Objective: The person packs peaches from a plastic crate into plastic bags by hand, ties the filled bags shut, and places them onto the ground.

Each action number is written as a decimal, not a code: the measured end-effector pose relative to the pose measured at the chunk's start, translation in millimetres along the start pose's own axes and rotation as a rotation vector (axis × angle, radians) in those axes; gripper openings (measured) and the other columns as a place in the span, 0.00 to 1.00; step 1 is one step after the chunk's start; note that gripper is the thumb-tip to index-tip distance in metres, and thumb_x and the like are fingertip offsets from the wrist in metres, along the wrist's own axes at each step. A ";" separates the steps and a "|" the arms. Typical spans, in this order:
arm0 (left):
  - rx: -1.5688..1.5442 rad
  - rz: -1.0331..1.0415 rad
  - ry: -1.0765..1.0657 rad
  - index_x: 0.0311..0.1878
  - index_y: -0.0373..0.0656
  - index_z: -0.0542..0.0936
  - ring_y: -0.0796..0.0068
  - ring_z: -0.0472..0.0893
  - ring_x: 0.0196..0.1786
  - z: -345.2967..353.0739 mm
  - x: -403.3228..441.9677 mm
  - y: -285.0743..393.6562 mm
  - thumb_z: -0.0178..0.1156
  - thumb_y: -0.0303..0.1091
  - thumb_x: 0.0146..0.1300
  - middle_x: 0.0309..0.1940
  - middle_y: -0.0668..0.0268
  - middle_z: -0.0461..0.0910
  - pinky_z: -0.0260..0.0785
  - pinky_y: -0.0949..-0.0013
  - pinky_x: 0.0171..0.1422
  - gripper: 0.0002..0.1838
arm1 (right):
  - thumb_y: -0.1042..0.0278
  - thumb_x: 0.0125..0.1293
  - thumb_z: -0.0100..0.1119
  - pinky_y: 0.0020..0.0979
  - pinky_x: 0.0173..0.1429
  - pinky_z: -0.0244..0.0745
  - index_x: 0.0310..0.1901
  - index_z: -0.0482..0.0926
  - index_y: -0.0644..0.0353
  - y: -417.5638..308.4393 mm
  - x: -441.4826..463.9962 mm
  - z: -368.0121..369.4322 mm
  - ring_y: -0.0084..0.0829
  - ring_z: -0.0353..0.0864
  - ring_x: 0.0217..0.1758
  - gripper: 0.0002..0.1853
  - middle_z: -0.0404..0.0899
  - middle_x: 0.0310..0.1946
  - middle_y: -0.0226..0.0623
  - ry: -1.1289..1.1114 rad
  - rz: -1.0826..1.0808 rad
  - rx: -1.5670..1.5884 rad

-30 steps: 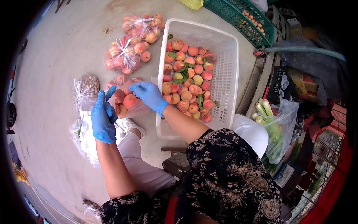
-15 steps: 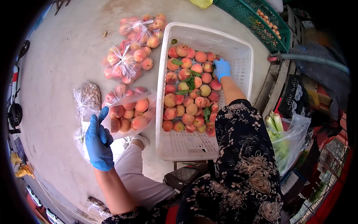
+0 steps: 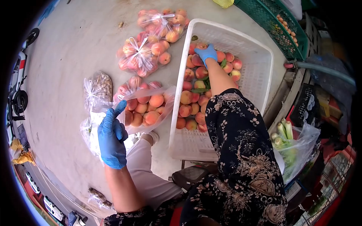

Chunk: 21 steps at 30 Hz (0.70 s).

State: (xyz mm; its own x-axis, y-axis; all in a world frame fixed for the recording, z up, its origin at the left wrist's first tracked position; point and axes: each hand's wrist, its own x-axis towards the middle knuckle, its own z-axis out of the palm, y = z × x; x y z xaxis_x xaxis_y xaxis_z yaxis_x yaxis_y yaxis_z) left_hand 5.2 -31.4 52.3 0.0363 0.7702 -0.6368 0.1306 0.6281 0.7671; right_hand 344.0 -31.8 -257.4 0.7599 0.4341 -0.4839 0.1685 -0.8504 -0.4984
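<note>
My left hand (image 3: 112, 138), in a blue glove, is closed on the left edge of an open clear plastic bag (image 3: 166, 107) with several peaches (image 3: 152, 117) inside. The bag's mouth faces me. My right hand (image 3: 207, 54), gloved too, reaches into the upper part of a white plastic crate (image 3: 176, 130) of loose peaches (image 3: 186, 97) and green leaves. Its fingers are wrapped round a peach (image 3: 202, 46) near the crate's far left corner.
Two tied bags of peaches (image 3: 140, 56) (image 3: 163, 23) lie beyond the open bag. A tied bag of brownish items (image 3: 101, 87) is at the left. Green crates (image 3: 281, 32) stand at the upper right, and leafy vegetables in plastic (image 3: 289, 145) lie at the right.
My right hand went from the open bag to the crate's right side, then across to its upper left, onto a peach. My left hand stays at the bag; the view has shifted.
</note>
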 end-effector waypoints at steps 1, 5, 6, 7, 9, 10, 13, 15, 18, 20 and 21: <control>0.000 -0.005 0.005 0.46 0.32 0.78 0.88 0.51 0.12 -1.2 -2.5 -0.9 0.52 0.41 0.64 0.09 0.78 0.54 0.41 0.79 0.17 0.19 | 0.50 0.40 0.66 0.38 0.48 0.74 0.54 0.62 0.61 27.2 25.4 23.3 0.39 0.78 0.44 0.40 0.75 0.44 0.48 0.027 -0.024 0.100; 0.001 -0.006 -0.050 0.47 0.31 0.77 0.89 0.50 0.12 -10.0 -15.4 -4.1 0.52 0.41 0.64 0.09 0.79 0.51 0.40 0.80 0.17 0.20 | 0.56 0.43 0.70 0.32 0.46 0.73 0.50 0.65 0.58 51.9 -42.1 8.3 0.35 0.75 0.39 0.34 0.72 0.44 0.40 -0.067 -0.044 0.527; -0.002 0.010 -0.060 0.47 0.31 0.77 0.89 0.50 0.12 -10.3 -16.4 -4.3 0.52 0.41 0.64 0.09 0.80 0.51 0.40 0.80 0.17 0.20 | 0.56 0.43 0.70 0.32 0.47 0.73 0.50 0.65 0.59 52.5 -45.6 10.4 0.35 0.75 0.40 0.33 0.72 0.44 0.40 -0.033 -0.098 0.483; -0.020 -0.016 -0.070 0.46 0.30 0.77 0.89 0.51 0.12 -11.7 -17.8 -3.8 0.52 0.40 0.64 0.09 0.79 0.51 0.41 0.80 0.17 0.20 | 0.56 0.44 0.70 0.32 0.48 0.72 0.49 0.65 0.59 50.3 -52.2 13.8 0.34 0.74 0.41 0.33 0.72 0.43 0.40 0.000 -0.148 0.439; -0.024 -0.019 -0.084 0.46 0.30 0.77 0.88 0.51 0.12 -16.0 -19.1 -4.2 0.51 0.40 0.64 0.09 0.79 0.51 0.41 0.80 0.17 0.19 | 0.54 0.44 0.69 0.31 0.52 0.69 0.49 0.64 0.62 38.5 -62.1 20.6 0.35 0.73 0.45 0.34 0.72 0.44 0.43 0.006 -0.250 0.517; -0.022 -0.026 -0.087 0.46 0.30 0.77 0.88 0.51 0.12 -18.8 -19.3 -4.9 0.51 0.40 0.64 0.09 0.79 0.51 0.41 0.80 0.17 0.19 | 0.54 0.44 0.69 0.31 0.53 0.68 0.50 0.64 0.62 33.0 -67.0 20.9 0.35 0.72 0.46 0.34 0.71 0.44 0.44 -0.004 -0.241 0.495; -0.023 0.003 -0.076 0.46 0.30 0.77 0.88 0.51 0.12 -19.2 -20.5 -4.5 0.51 0.40 0.64 0.09 0.79 0.51 0.41 0.80 0.16 0.19 | 0.56 0.48 0.64 0.36 0.55 0.69 0.55 0.62 0.61 23.2 -79.3 34.3 0.44 0.73 0.52 0.35 0.72 0.48 0.50 0.015 -0.232 0.450; -0.030 0.002 -0.086 0.46 0.30 0.77 0.88 0.50 0.12 -16.2 -20.0 -4.9 0.52 0.39 0.64 0.09 0.79 0.51 0.41 0.80 0.16 0.19 | 0.55 0.50 0.62 0.38 0.55 0.68 0.59 0.59 0.59 17.8 -89.8 50.9 0.47 0.71 0.54 0.36 0.70 0.51 0.52 0.182 -0.213 0.335; -0.020 -0.005 -0.101 0.47 0.31 0.77 0.88 0.50 0.12 -16.9 -16.0 -3.5 0.51 0.39 0.64 0.10 0.80 0.51 0.41 0.80 0.17 0.19 | 0.51 0.55 0.57 0.40 0.56 0.67 0.64 0.50 0.55 10.6 -91.3 70.2 0.53 0.71 0.53 0.39 0.71 0.51 0.57 0.174 -0.023 0.330; -0.011 -0.014 -0.093 0.47 0.31 0.77 0.88 0.50 0.13 -16.7 -16.2 -1.8 0.51 0.38 0.63 0.10 0.80 0.51 0.40 0.81 0.17 0.19 | 0.52 0.55 0.57 0.41 0.54 0.68 0.63 0.51 0.56 13.2 -81.1 73.5 0.54 0.72 0.51 0.38 0.72 0.49 0.57 0.158 -0.033 0.299; -0.005 -0.005 -0.090 0.47 0.32 0.77 0.89 0.50 0.13 -17.6 -16.5 -2.9 0.51 0.39 0.63 0.10 0.80 0.51 0.40 0.81 0.17 0.19 | 0.53 0.55 0.57 0.43 0.53 0.68 0.62 0.51 0.56 11.0 -76.4 65.4 0.54 0.73 0.50 0.37 0.72 0.48 0.57 0.132 -0.091 0.341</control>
State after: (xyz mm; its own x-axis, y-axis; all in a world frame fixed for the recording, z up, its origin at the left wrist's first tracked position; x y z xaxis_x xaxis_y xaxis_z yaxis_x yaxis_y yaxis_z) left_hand -13.2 -44.0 61.9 0.1250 0.7540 -0.6449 0.1263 0.6326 0.7641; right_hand 246.8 -54.9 -273.0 0.8297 0.4421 -0.3408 0.0372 -0.6530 -0.7565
